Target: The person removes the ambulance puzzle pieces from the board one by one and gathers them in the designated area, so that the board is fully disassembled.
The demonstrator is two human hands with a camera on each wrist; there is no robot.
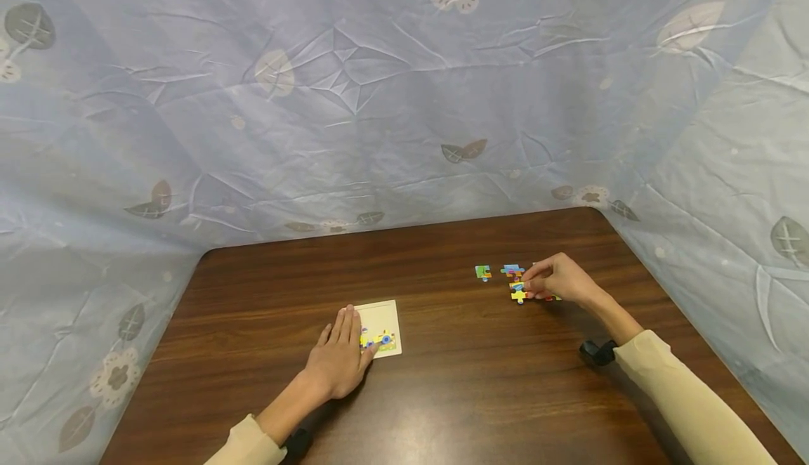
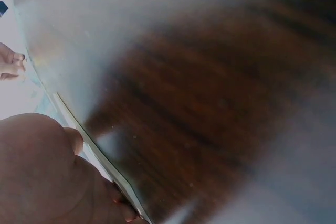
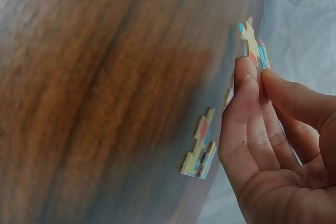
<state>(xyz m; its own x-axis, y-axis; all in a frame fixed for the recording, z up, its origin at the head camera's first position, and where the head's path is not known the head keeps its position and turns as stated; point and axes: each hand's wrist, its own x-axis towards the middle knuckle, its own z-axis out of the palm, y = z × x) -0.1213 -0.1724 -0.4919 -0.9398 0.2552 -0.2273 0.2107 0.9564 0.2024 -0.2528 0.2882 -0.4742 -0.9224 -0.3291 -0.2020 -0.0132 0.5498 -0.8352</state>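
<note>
My left hand (image 1: 338,363) lies with straight fingers on the left part of a small cream puzzle board (image 1: 379,310). Yellow and blue puzzle pieces sit along the lower part of the board, some covered by the hand. The left wrist view shows the board's thin edge (image 2: 100,156) beside the palm. Over at the right, my right hand (image 1: 561,284) pinches a yellow puzzle piece (image 1: 519,295) between thumb and fingertips. In the right wrist view, that piece (image 3: 251,45) stands out past the fingertips.
A green puzzle piece (image 1: 483,272) and a blue one (image 1: 510,268) lie left of and behind the right hand. Another piece (image 1: 553,298) shows partly beneath it. The brown wooden table (image 1: 442,381) meets patterned fabric (image 1: 379,135) at its back and sides.
</note>
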